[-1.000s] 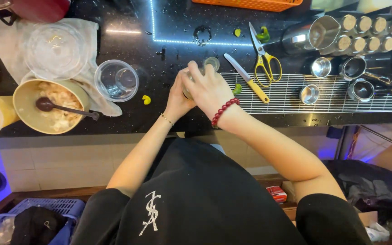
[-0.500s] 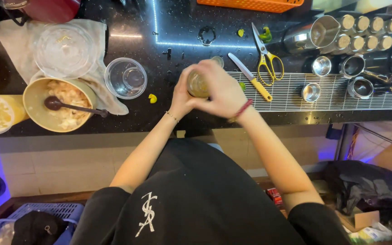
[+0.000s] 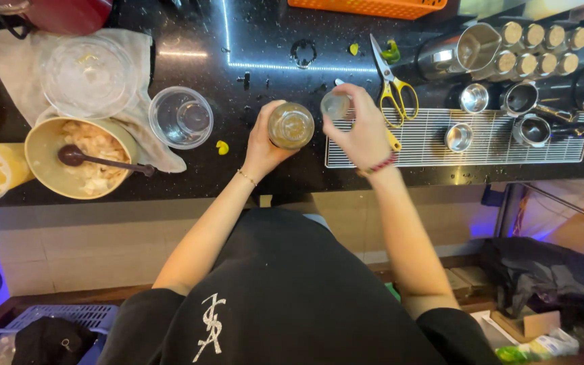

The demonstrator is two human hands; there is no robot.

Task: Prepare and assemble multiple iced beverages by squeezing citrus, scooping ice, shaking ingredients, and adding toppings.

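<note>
Clear glass, a jar (image 3: 291, 125) with something pale yellow inside, stands open at the centre of the frame on the black counter (image 3: 265, 40), the left hand (image 3: 263, 145) wrapped around its side. Just right of it the right hand (image 3: 365, 132) pinches a small round lid (image 3: 336, 105), lifted off and held apart from the jar. At left, a tan bowl (image 3: 45, 138) holds pale slices and a dark spoon (image 3: 99, 161); beside it sits a clear cup (image 3: 180, 116). Yellow-handled scissors (image 3: 393, 84) lie at upper right above a wire rack (image 3: 495, 145) bearing small metal cups (image 3: 459, 137).
</note>
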